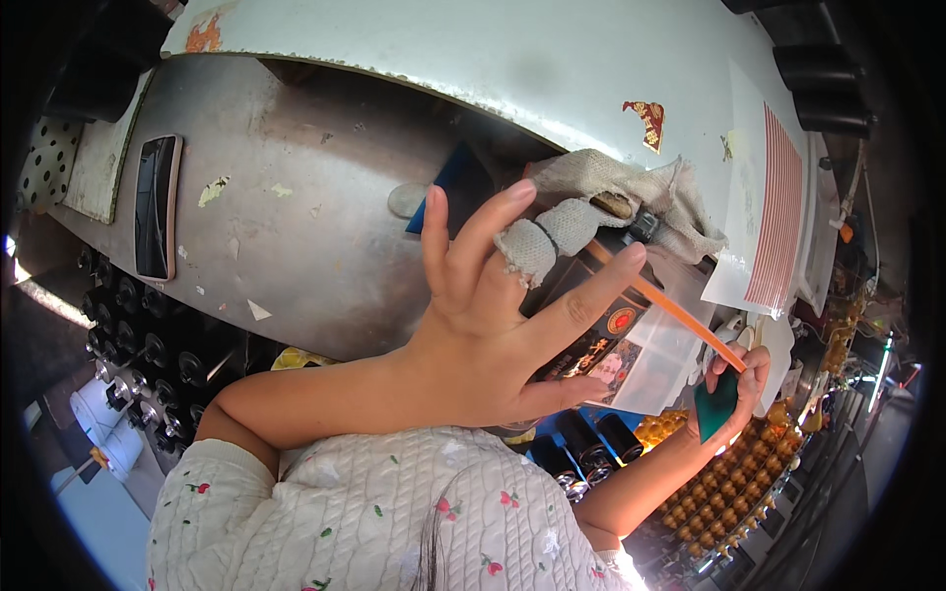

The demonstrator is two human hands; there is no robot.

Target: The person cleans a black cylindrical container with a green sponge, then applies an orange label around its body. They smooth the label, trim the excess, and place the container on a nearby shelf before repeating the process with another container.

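My left hand (503, 325) is spread over a clear plastic packet (660, 345) with a black printed label. Grey cloth (547, 236), tied with a dark band, wraps one of its fingers. The index fingertip is at the upper end of an orange strip (685, 320); whether it touches is unclear. To the right, my right hand (734, 389) is closed on the strip's lower end, with a dark green flat piece (715, 406) against its fingers. Beyond the left fingers lies a crumpled grey cloth (670, 202) beside a small dark object (643, 227).
A phone (158, 207) rests on the worn metal tabletop (305, 148) at left. A dark blue flat piece (451, 187) lies near a pale round disc (406, 200). Several black cylindrical parts (128, 325) stand lower left; brass-coloured parts (729, 483) fill racks lower right. A white ledge (473, 49) borders the far side.
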